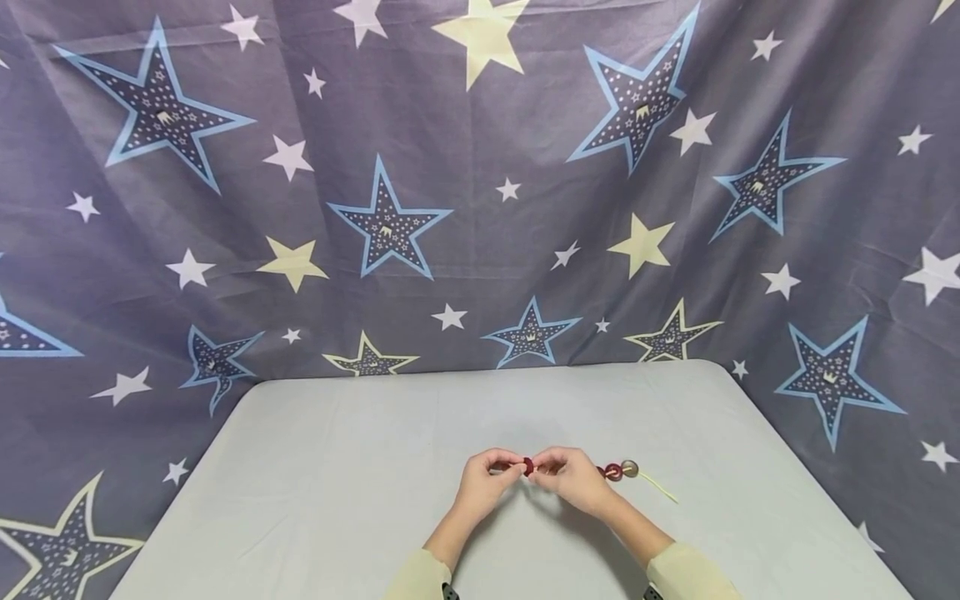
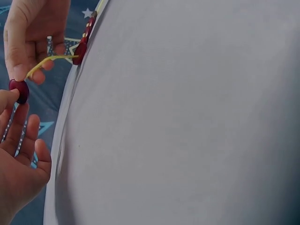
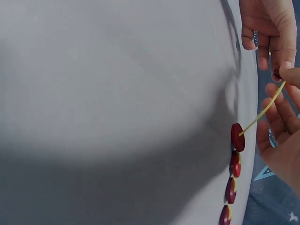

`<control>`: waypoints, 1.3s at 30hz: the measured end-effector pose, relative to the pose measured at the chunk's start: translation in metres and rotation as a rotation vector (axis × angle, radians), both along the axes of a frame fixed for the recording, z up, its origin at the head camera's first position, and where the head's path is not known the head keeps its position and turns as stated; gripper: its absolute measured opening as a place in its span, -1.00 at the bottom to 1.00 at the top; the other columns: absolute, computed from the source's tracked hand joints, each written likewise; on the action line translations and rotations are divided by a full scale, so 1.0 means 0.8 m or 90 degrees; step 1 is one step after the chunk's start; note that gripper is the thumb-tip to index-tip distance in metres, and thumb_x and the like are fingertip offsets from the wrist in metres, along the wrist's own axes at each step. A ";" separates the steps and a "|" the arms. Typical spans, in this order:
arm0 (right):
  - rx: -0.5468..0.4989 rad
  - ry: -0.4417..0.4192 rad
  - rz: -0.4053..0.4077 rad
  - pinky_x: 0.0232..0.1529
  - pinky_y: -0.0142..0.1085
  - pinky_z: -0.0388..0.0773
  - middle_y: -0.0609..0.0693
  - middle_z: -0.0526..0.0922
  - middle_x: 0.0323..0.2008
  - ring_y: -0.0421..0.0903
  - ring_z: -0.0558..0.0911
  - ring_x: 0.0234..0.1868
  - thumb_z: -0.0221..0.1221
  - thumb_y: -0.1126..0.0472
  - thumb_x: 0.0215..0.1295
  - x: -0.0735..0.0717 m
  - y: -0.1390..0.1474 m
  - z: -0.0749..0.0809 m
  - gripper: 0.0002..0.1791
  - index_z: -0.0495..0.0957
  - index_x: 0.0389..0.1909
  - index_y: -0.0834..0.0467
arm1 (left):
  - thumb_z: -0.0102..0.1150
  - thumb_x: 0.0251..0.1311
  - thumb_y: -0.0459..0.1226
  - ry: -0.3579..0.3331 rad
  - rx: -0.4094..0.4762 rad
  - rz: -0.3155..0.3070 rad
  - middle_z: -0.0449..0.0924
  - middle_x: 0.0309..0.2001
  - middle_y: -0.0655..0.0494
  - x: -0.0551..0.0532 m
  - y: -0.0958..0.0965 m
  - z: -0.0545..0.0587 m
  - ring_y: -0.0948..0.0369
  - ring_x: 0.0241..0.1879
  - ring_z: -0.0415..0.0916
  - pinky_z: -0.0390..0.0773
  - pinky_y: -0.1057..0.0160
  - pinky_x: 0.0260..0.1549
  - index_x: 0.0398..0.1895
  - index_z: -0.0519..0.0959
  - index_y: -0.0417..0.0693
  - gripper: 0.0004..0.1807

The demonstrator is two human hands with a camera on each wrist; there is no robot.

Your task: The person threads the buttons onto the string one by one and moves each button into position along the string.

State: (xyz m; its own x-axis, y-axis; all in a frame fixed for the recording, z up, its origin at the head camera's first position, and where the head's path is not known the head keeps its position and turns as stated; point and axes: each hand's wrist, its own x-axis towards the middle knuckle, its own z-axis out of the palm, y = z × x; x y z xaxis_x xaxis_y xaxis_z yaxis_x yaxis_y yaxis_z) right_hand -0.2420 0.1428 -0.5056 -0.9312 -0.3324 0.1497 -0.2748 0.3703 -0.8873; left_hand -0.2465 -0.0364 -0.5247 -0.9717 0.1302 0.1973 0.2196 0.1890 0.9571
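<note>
My left hand [image 1: 480, 483] pinches a dark red button [image 2: 18, 91] between thumb and fingers, above the table. Close against it, my right hand [image 1: 576, 482] pinches a yellow cord [image 3: 263, 111] beside the button. Whether the cord passes through this button is hidden by the fingertips. From the right hand the cord runs down to a red button [image 3: 238, 137] on the table, the first of several threaded in a row. A brownish-grey button [image 1: 629, 468] ends the row at the right, with the cord's loose tail [image 1: 662, 487] beyond it.
A pale cloth covers the table [image 1: 337, 483]. Behind and beside it hangs a grey curtain [image 1: 465, 133] printed with stars. The row of threaded buttons lies to the right of my right hand.
</note>
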 end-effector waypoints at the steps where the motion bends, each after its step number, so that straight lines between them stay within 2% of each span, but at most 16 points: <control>1: 0.016 0.017 0.000 -0.37 -0.45 0.46 0.04 0.65 -0.45 -0.32 0.49 -0.43 0.29 0.25 0.11 0.000 -0.001 0.001 -0.86 0.64 -0.31 0.20 | 0.31 0.04 -0.34 0.001 0.004 -0.001 0.67 -0.34 -0.15 0.003 0.000 0.005 0.40 -0.42 0.48 0.49 0.42 -0.31 -0.37 0.66 -0.23 -0.88; 4: 0.062 0.061 0.002 -0.35 -0.45 0.46 -0.05 0.63 -0.48 -0.33 0.49 -0.42 0.29 0.21 0.11 -0.001 -0.002 0.003 -0.88 0.63 -0.34 0.15 | 0.27 0.04 -0.40 0.008 0.011 -0.007 0.65 -0.34 -0.24 0.011 -0.002 0.020 0.36 -0.42 0.47 0.49 0.43 -0.33 -0.36 0.64 -0.33 -0.87; 7: 0.086 0.072 0.005 -0.36 -0.45 0.45 -0.08 0.61 -0.49 -0.31 0.49 -0.42 0.29 0.19 0.12 -0.001 -0.003 0.005 -0.87 0.62 -0.33 0.13 | 0.27 0.03 -0.42 0.000 0.012 -0.012 0.64 -0.34 -0.27 0.017 -0.004 0.032 0.34 -0.43 0.47 0.48 0.43 -0.34 -0.36 0.63 -0.38 -0.86; 11: 0.118 0.083 0.004 -0.37 -0.45 0.44 -0.11 0.59 -0.49 -0.29 0.50 -0.42 0.29 0.20 0.11 -0.001 -0.002 0.008 -0.85 0.62 -0.29 0.11 | 0.28 0.03 -0.40 -0.011 -0.003 -0.014 0.65 -0.33 -0.25 0.019 -0.006 0.036 0.35 -0.42 0.46 0.46 0.45 -0.35 -0.35 0.63 -0.35 -0.85; 19: 0.187 0.151 0.010 -0.39 -0.46 0.43 -0.15 0.58 -0.50 -0.24 0.51 -0.42 0.30 0.19 0.07 -0.004 -0.004 0.018 -0.79 0.60 -0.23 0.06 | 0.28 0.02 -0.40 -0.012 -0.008 -0.016 0.65 -0.34 -0.23 0.015 -0.008 0.038 0.36 -0.44 0.44 0.43 0.48 -0.41 -0.37 0.64 -0.33 -0.87; 21: 0.195 0.157 0.012 -0.39 -0.46 0.42 -0.14 0.58 -0.49 -0.23 0.51 -0.41 0.31 0.20 0.07 -0.004 -0.004 0.020 -0.78 0.60 -0.23 0.06 | 0.28 0.03 -0.40 -0.011 -0.012 -0.019 0.65 -0.35 -0.22 0.013 -0.008 0.035 0.35 -0.43 0.44 0.42 0.48 -0.43 -0.37 0.64 -0.33 -0.87; 28: 0.218 0.186 0.022 -0.39 -0.45 0.44 -0.10 0.59 -0.47 -0.17 0.54 -0.42 0.33 0.22 0.04 -0.006 -0.004 0.023 -0.76 0.61 -0.22 0.07 | 0.32 0.01 -0.33 -0.022 -0.030 -0.012 0.66 -0.35 -0.10 -0.009 -0.008 0.001 0.36 -0.42 0.43 0.41 0.48 -0.49 -0.38 0.67 -0.20 -0.88; 33: 0.277 0.245 0.010 -0.33 -0.39 0.37 -0.12 0.60 -0.46 -0.18 0.54 -0.42 0.34 0.16 0.01 -0.008 -0.004 0.022 -0.76 0.61 -0.24 0.01 | 0.35 0.01 -0.25 -0.019 -0.048 -0.014 0.66 -0.38 0.00 -0.013 -0.010 -0.002 0.36 -0.40 0.44 0.42 0.46 -0.54 -0.40 0.67 -0.10 -0.88; 39: 0.332 0.291 -0.009 -0.32 -0.37 0.23 -0.13 0.61 -0.45 -0.20 0.53 -0.42 0.37 0.10 -0.02 -0.007 -0.003 0.020 -0.73 0.61 -0.25 -0.05 | 0.33 0.02 -0.24 -0.002 -0.066 -0.031 0.66 -0.39 0.02 -0.013 -0.010 -0.001 0.37 -0.40 0.45 0.44 0.44 -0.53 -0.40 0.67 -0.09 -0.88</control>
